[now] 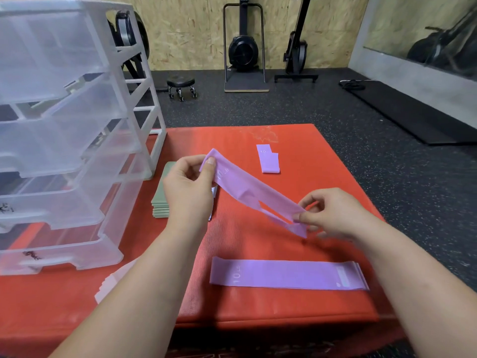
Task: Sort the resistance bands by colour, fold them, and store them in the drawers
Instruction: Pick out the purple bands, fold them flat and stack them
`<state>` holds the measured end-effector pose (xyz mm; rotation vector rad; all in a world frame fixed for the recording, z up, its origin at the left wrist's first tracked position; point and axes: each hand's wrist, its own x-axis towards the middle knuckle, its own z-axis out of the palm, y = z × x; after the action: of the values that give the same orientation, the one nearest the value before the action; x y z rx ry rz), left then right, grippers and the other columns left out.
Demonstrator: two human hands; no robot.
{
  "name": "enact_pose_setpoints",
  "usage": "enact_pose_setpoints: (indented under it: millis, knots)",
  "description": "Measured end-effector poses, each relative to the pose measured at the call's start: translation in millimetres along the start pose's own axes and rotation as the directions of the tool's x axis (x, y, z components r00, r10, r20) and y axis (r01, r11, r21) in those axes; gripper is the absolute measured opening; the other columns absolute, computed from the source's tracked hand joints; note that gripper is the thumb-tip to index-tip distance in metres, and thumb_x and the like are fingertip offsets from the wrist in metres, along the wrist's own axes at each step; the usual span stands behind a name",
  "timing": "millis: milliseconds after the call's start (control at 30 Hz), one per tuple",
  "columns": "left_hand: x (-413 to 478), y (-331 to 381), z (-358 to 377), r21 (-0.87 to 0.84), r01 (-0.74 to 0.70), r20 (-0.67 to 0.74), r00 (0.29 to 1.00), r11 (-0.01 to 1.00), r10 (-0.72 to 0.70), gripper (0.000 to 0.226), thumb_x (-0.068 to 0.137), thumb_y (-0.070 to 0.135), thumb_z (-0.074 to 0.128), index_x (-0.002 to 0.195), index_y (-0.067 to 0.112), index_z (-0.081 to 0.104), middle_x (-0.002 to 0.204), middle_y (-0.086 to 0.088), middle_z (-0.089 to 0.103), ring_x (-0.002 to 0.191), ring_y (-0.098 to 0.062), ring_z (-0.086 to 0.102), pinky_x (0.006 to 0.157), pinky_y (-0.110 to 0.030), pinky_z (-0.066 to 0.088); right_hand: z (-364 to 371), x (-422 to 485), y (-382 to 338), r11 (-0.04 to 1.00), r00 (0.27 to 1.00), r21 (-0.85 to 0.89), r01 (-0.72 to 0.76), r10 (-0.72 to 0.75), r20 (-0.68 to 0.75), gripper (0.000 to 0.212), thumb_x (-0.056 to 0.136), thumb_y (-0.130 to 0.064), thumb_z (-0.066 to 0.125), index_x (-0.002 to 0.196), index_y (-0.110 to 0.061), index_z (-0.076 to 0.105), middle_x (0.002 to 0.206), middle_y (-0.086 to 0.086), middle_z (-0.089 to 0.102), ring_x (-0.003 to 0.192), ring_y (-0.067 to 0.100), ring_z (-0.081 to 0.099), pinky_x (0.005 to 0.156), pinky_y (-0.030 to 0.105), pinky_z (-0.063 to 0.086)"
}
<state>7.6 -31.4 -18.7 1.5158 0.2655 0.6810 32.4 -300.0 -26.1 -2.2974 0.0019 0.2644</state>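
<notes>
While the left hand [189, 188] and right hand [333, 215] pinch the ends of one purple band [254, 193], one folded purple band [269, 160] lies done; a flat purple stack [286, 275] waits, drawers [64, 140] unfilled.

The left hand [188, 187] and right hand [333, 215] are bare, with short fingernails. The left forearm [134, 293] and right forearm [413, 275] are uncovered.
</notes>
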Motion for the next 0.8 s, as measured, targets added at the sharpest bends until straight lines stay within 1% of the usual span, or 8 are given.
enact_pose_setpoints:
  millis: [100, 233, 300, 400, 533, 667, 733, 800]
  knots:
    - [0, -3, 1, 0.039, 0.002, -0.017, 1.000, 0.999, -0.001, 0.006, 0.098, 0.025, 0.074, 0.100, 0.020, 0.077, 0.092, -0.004, 0.079, 0.090, -0.032, 0.076, 0.086, -0.051, 0.063, -4, -7, -3, 0.986, 0.996, 0.166, -0.030, 0.016, 0.084, 0.013, 0.084, -0.016, 0.086, 0.093, -0.012, 0.077, 0.073, 0.009, 0.075, 0.063, 0.023, 0.072, 0.078, 0.054, 0.065]
    - [4, -9, -4, 0.041, 0.060, -0.063, 0.996, 0.997, -0.058, 0.008, 0.099, 0.021, 0.073, 0.102, 0.014, 0.076, 0.092, -0.004, 0.078, 0.078, -0.016, 0.075, 0.084, -0.046, 0.065, -19, -16, -4, 0.902, 0.964, 0.430, -0.041, -0.077, 0.255, 0.018, 0.093, -0.008, 0.074, 0.112, -0.006, 0.075, 0.102, 0.016, 0.080, 0.092, 0.023, 0.074, 0.099, 0.050, 0.059]
    - [5, -11, -6, 0.030, 0.089, -0.062, 0.994, 0.996, -0.087, 0.012, 0.101, 0.017, 0.071, 0.105, 0.007, 0.075, 0.089, 0.000, 0.076, 0.069, -0.007, 0.071, 0.082, -0.043, 0.065, -26, -20, -3, 0.842, 0.943, 0.538, -0.043, -0.144, 0.300, 0.025, 0.095, -0.007, 0.071, 0.119, -0.005, 0.072, 0.112, 0.019, 0.077, 0.100, 0.026, 0.073, 0.099, 0.048, 0.059]
    - [3, -14, -4, 0.018, 0.136, -0.049, 0.990, 0.991, -0.135, 0.014, 0.102, 0.017, 0.071, 0.107, 0.005, 0.074, 0.086, 0.003, 0.073, 0.065, -0.003, 0.070, 0.081, -0.040, 0.064, -31, -24, -2, 0.725, 0.917, 0.686, -0.058, -0.234, 0.324, 0.029, 0.099, -0.007, 0.062, 0.128, -0.005, 0.066, 0.117, 0.016, 0.075, 0.100, 0.022, 0.073, 0.087, 0.039, 0.062]
    - [3, -16, -1, -0.044, 0.182, -0.058, 0.981, 0.982, -0.185, 0.018, 0.101, 0.020, 0.072, 0.110, 0.005, 0.073, 0.088, -0.004, 0.069, 0.063, -0.004, 0.068, 0.078, -0.039, 0.062, -28, -23, 1, 0.709, 0.933, 0.705, -0.003, -0.252, 0.257, 0.023, 0.104, -0.011, 0.056, 0.124, -0.008, 0.065, 0.111, 0.008, 0.075, 0.096, 0.019, 0.072, 0.081, 0.034, 0.062]
    - [2, -15, 2, -0.088, 0.198, -0.073, 0.976, 0.976, -0.205, 0.017, 0.101, 0.020, 0.073, 0.110, 0.006, 0.074, 0.080, 0.002, 0.069, 0.063, -0.005, 0.065, 0.073, -0.035, 0.059, -22, -15, 7, 0.755, 0.979, 0.654, 0.045, -0.163, 0.121, 0.018, 0.107, -0.019, 0.055, 0.112, -0.009, 0.069, 0.091, 0.009, 0.069, 0.076, 0.019, 0.063, 0.089, 0.048, 0.063]
    - [-1, -14, 6, -0.067, 0.191, -0.041, 0.980, 0.979, -0.194, 0.012, 0.100, 0.021, 0.073, 0.106, 0.011, 0.074, 0.080, 0.005, 0.071, 0.066, -0.006, 0.067, 0.073, -0.034, 0.058, -18, -11, 8, 0.740, 0.991, 0.670, 0.048, -0.121, 0.063, 0.025, 0.107, -0.026, 0.055, 0.110, -0.006, 0.069, 0.074, 0.009, 0.057, 0.062, 0.017, 0.052, 0.080, 0.047, 0.065]
    - [-4, -14, 9, -0.074, 0.195, 0.001, 0.981, 0.978, -0.196, 0.012, 0.100, 0.022, 0.073, 0.107, 0.012, 0.074, 0.082, 0.005, 0.073, 0.072, -0.009, 0.067, 0.074, -0.035, 0.059, -16, -11, 8, 0.739, 0.994, 0.672, 0.051, -0.105, 0.039, 0.031, 0.103, -0.034, 0.061, 0.107, -0.006, 0.071, 0.071, 0.006, 0.051, 0.058, 0.013, 0.048, 0.066, 0.035, 0.063]
